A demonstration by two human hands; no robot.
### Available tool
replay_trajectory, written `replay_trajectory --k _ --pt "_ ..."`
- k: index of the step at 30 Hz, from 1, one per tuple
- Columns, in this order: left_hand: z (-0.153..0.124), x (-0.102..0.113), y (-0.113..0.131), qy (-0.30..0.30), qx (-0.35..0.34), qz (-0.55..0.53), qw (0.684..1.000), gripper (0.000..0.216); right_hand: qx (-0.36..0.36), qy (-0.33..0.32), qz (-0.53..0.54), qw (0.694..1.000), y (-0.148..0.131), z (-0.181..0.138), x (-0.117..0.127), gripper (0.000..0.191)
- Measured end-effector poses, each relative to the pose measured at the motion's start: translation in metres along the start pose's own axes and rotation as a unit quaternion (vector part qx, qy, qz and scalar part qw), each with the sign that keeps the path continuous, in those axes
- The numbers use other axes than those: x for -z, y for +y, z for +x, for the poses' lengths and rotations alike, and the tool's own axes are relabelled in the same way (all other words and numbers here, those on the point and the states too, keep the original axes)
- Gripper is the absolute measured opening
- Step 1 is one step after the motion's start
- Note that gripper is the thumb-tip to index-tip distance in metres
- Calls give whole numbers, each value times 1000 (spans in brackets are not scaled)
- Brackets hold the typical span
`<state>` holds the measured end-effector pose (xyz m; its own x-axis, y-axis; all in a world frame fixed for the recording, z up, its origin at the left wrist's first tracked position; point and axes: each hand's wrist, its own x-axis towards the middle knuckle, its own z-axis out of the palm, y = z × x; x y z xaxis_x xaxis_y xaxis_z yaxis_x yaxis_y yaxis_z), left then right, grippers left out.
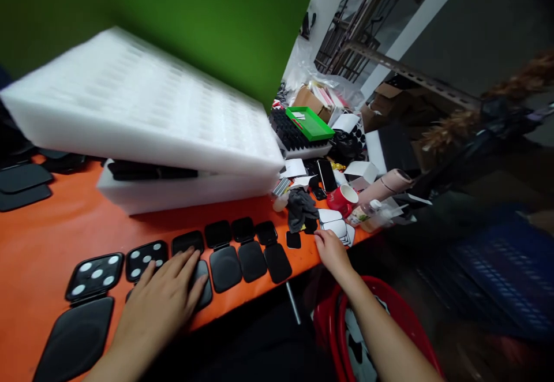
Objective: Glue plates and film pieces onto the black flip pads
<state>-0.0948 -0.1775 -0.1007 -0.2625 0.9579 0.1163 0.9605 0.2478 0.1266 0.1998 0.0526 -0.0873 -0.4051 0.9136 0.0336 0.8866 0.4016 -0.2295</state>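
Our left hand (pixel 160 298) lies flat, fingers wide, on the black cases (pixel 225 268) at the lower middle. Our right hand (pixel 331 250) is by a white card (pixel 340 229), right of middle; we cannot tell its grip. A grey cloth (pixel 300 209), red cup (pixel 341 199) and big white foam (pixel 142 111) crowd behind.

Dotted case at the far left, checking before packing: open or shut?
Open: the case lies spread flat, dotted half beside plain half.

- The orange table (pixel 43 238) carries all of it.
- Open black cases (pixel 225 255) lie in a row along its near edge (the two at the left show white dots inside).
- A white foam block (pixel 182 194) sits behind the row.
- A dark cloth (pixel 300 209), a red mug (pixel 344 199) and a phone (pixel 326 174) lie at the cluttered far end.
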Motion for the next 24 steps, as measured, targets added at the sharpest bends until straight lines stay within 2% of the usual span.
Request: replay_trajectory --k 3,7,9,13,18,20,24 --pt "4 5 1 -24 5 10 1000 51 8 -4 4 1000 -1 11 2 31" --pt "4 7 1 -25 14 10 1000 51 48 -33 23 998 -13 13 5 27" --pt "3 4 1 -13 20 6 1000 51 94 -66 33 993 -22 9 6 29" --pt "-3 -3 3 34 12 -10 999 47 154 -138 28 978 -33 4 7 52" --pt "-13 -3 12 87 -44 -60 993 41 199 -176 8 964 -41 12 15 51" --pt "-16 -1 18 95 -54 -79 991 39 194 -178 -8 965 -44 16 17 46" --pt "-23 0 29 102 -62 -103 987 38 139 -190 -43 971 -48 23 17 42"
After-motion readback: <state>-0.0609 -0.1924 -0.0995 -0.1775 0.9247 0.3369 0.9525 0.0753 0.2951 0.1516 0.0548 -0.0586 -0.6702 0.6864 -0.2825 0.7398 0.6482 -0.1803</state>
